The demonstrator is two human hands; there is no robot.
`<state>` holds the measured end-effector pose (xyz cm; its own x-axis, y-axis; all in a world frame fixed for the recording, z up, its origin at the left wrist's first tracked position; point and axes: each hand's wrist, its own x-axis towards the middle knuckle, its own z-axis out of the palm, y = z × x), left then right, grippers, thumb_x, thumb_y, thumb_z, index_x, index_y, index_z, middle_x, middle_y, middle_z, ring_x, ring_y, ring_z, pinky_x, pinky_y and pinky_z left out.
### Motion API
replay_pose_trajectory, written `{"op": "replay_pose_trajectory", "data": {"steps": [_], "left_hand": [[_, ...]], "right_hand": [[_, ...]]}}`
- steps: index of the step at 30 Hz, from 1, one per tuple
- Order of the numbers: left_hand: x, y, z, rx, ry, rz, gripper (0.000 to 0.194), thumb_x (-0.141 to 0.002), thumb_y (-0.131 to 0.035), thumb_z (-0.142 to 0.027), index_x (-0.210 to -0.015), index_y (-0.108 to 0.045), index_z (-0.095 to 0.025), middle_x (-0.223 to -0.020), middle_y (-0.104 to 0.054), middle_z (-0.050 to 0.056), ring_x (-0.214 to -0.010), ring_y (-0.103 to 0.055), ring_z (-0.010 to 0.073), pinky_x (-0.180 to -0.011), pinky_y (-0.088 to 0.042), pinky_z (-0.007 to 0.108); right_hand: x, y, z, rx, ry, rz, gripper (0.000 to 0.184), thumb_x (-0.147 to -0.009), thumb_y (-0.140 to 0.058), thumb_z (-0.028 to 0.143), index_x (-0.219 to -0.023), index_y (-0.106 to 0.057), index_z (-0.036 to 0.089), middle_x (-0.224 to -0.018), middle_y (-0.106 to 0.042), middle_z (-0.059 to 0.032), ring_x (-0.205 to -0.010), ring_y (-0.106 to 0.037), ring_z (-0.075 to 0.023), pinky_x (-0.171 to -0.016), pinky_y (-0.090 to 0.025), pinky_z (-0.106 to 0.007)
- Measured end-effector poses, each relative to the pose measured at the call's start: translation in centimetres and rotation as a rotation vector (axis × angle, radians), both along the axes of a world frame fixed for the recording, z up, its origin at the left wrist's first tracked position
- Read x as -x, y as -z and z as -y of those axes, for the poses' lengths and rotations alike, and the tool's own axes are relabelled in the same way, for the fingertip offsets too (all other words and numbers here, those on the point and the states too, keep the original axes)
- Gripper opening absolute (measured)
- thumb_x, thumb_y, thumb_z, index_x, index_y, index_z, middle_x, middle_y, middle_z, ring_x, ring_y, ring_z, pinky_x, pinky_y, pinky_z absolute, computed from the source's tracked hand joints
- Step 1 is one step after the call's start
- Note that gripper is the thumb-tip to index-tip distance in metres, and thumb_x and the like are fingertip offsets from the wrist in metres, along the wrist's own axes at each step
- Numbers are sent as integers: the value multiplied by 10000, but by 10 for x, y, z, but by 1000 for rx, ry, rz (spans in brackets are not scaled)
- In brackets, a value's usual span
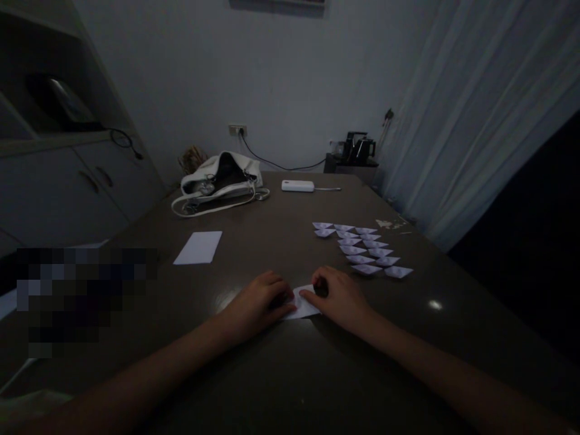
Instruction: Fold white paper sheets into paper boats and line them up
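Observation:
Between my two hands, low over the table, is a small piece of folded white paper (pixel 302 304). My left hand (pixel 263 300) grips its left end, with thumb and fingers closed on it. On the other side, my right hand (pixel 339 296) has its thumb on the paper and its fingers curled at the upper right edge. Beyond my right hand, several small folded paper boats (pixel 362 260) stand in rows. A stack of white paper sheets (pixel 198 248) lies farther off, to the left of my hands.
A white handbag (pixel 222 178) lies at the far left of the brown table (pixel 272 223). Near the back sits a white power bank (pixel 298 186) with a short cable. A black kettle (pixel 362 149) stands beyond the table. The left foreground is blurred out by blocks.

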<state>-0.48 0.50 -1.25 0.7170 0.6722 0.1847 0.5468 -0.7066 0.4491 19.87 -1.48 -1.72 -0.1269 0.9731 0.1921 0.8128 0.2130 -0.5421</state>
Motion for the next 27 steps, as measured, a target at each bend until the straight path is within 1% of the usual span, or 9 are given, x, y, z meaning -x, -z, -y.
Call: {"op": "replay_pose_trajectory", "data": {"steps": [4,7,10,13,14,16,18,20,27], "left_hand": [[-4,2,5,-15,17,-8,146,-873,-568,-261,-882,-630,-129,-849,-590,64,-809,-537,179,-687,-424,271],[-5,4,7,-44,20,-20,150,-878,-556,-240,-868,-646,-121,-840,-600,73,-805,-547,183,-691,-431,278],[-4,7,7,-47,24,-4,152,-877,-559,-240,-870,-658,-125,-840,-606,73,-805,-555,180,-695,-439,276],[-3,9,6,-47,34,25,160,-881,-557,-252,-896,-667,-137,-841,-607,70,-806,-559,176,-694,-442,270],[-3,9,6,-50,36,32,163,-883,-554,-254,-900,-669,-139,-839,-606,69,-803,-559,174,-689,-441,267],[-3,9,6,-59,39,37,167,-886,-551,-250,-891,-671,-134,-829,-602,69,-792,-557,172,-677,-436,263],[-3,8,6,-67,41,36,176,-888,-547,-246,-869,-671,-123,-820,-598,71,-779,-554,170,-665,-429,261],[-4,7,6,-71,41,28,184,-892,-541,-246,-863,-671,-119,-817,-596,72,-776,-552,170,-664,-425,263],[-3,9,6,-71,53,21,158,-886,-548,-220,-873,-677,-130,-811,-593,65,-787,-553,170,-671,-419,260]], "right_hand": [[3,2,-2,97,32,-100,146,-736,-688,275,-750,-585,172,-688,-631,-15,-611,-560,-133,-538,-360,-235],[6,3,-1,101,26,-123,109,-736,-683,241,-728,-604,165,-646,-624,-11,-566,-544,-120,-520,-351,-228],[7,1,2,19,-91,-99,29,-743,-669,175,-752,-643,167,-665,-633,-11,-600,-547,-124,-565,-375,-238],[3,-2,5,-165,-256,51,66,-749,-652,112,-774,-670,171,-746,-662,-28,-734,-564,-162,-689,-399,-287],[1,-4,5,-206,-323,99,78,-762,-643,111,-800,-677,169,-779,-669,-35,-766,-563,-170,-715,-401,-298],[-4,-7,6,-239,-438,174,109,-799,-615,118,-861,-686,172,-826,-673,-42,-795,-558,-174,-738,-404,-304],[-8,-9,6,-246,-527,238,126,-836,-579,128,-888,-687,166,-838,-667,-51,-795,-553,-172,-736,-409,-300],[-10,-10,5,-243,-580,271,143,-863,-548,138,-894,-687,154,-845,-661,-60,-792,-550,-170,-729,-416,-292],[-12,-11,5,-186,-654,222,168,-896,-526,176,-882,-690,145,-880,-642,-66,-815,-557,-156,-724,-430,-265]]}}
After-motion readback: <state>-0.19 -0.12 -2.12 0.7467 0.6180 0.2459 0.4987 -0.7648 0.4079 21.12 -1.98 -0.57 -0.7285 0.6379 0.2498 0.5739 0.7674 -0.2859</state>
